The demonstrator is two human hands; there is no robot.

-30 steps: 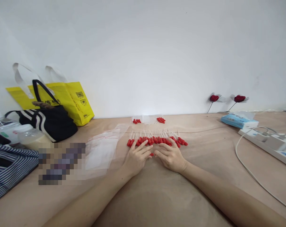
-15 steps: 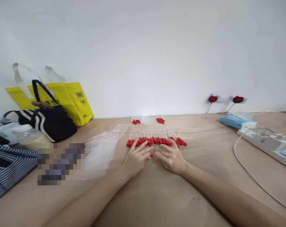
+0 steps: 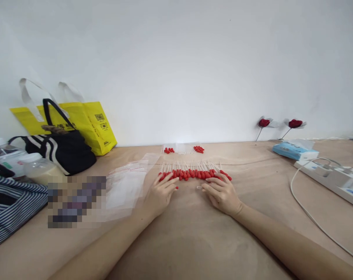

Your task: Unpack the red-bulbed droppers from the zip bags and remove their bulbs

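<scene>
My left hand [image 3: 161,192] pinches a small piece whose red tip [image 3: 176,188] sticks out past the fingertips; the rest of it is covered by the fingers. Opposite it, a short whitish, see-through piece [image 3: 199,188] juts from the closed thumb and fingers of my right hand [image 3: 223,193]. A gap of bare tabletop separates the two hands. Just beyond the fingers lies a row of thin white sticks with red oval heads [image 3: 190,174], heads toward me. The outstretched fingers of both hands partly cover the row's ends.
Behind the row rests a clear bag [image 3: 182,148] with red pieces at both ends. Flat clear zip bags [image 3: 125,190] lie left, near a black bag [image 3: 68,151] and a yellow bag [image 3: 103,134]. Rightward are a blue tissue pack [image 3: 290,150], a power strip [image 3: 325,179] and a cable [image 3: 295,206].
My hands have moved apart, left hand leftward and right hand rightward. The red tip has gone left with my left hand, and the whitish piece now shows clearly in my right.
</scene>
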